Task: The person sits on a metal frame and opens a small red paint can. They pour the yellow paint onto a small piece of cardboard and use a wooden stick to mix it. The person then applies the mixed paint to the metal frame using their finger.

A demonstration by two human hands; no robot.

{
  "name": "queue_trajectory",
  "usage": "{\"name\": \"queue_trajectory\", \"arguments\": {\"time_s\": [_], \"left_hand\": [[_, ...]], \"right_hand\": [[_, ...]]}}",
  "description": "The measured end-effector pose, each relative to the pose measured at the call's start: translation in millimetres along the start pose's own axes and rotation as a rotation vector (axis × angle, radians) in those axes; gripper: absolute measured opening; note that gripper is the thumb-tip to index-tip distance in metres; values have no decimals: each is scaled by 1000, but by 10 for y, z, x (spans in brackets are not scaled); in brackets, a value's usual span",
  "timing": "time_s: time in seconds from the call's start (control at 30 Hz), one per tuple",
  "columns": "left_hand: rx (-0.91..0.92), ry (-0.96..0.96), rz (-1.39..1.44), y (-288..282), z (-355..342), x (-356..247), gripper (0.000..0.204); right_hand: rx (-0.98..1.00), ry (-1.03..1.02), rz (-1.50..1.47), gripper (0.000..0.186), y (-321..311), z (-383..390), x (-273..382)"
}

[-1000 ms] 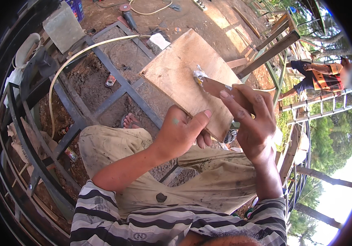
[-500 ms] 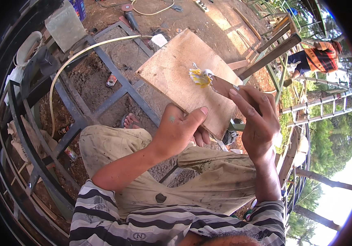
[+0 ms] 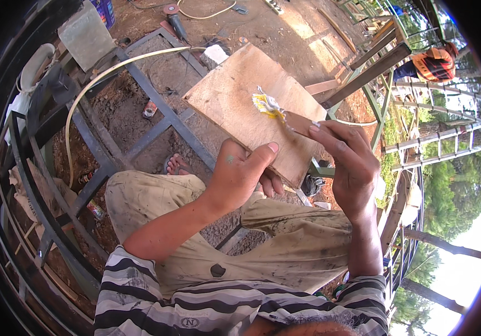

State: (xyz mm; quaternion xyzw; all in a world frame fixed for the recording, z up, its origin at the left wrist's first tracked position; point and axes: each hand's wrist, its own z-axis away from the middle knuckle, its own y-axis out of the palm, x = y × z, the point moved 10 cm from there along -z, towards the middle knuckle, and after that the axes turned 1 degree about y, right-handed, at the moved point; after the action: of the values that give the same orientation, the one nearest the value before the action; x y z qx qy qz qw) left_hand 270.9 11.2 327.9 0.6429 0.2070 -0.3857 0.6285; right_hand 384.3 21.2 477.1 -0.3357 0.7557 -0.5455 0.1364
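A square piece of plywood (image 3: 235, 84) is tilted up over my lap. My left hand (image 3: 240, 171) grips its near edge, thumb on top and fingers underneath. On its face sits a small smear of white and yellow paste (image 3: 268, 105). My right hand (image 3: 348, 162) pinches a thin, flat brown scraper-like strip (image 3: 299, 124), whose far end touches the paste. The exact kind of strip is hard to make out.
Dark metal frame bars (image 3: 153, 137) lie across the ground on my left, with a pale hose (image 3: 100, 75) over them. An angle grinder (image 3: 176, 25) rests beyond. A ladder (image 3: 442, 140) and another person (image 3: 433, 64) are at the right.
My right hand has shifted slightly left with the strip, and the paste has been pushed a little left across the plywood. The left hand keeps its grip, and the other person has moved slightly.
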Motion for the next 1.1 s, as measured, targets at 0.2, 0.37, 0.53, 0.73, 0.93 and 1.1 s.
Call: {"name": "queue_trajectory", "arguments": {"time_s": [0.2, 0.37, 0.53, 0.73, 0.93, 1.1], "left_hand": [[-17, 15, 7, 23, 17, -15, 34], [17, -21, 10, 83, 27, 22, 34], [48, -18, -5, 52, -18, 36, 34], [23, 12, -22, 33, -13, -25, 32], [47, 6, -29, 48, 4, 40, 30], [42, 16, -22, 49, 13, 0, 30]], "right_hand": [[-8, -25, 24, 54, 25, 3, 55], [-39, -40, 105, 54, 0, -4, 91], [-32, -38, 176, 53, -24, 21, 131], [-86, -76, 344, 56, -41, 20, 156], [-87, -101, 298, 54, -12, 16, 218], [-111, -89, 320, 54, -34, 23, 159]]}}
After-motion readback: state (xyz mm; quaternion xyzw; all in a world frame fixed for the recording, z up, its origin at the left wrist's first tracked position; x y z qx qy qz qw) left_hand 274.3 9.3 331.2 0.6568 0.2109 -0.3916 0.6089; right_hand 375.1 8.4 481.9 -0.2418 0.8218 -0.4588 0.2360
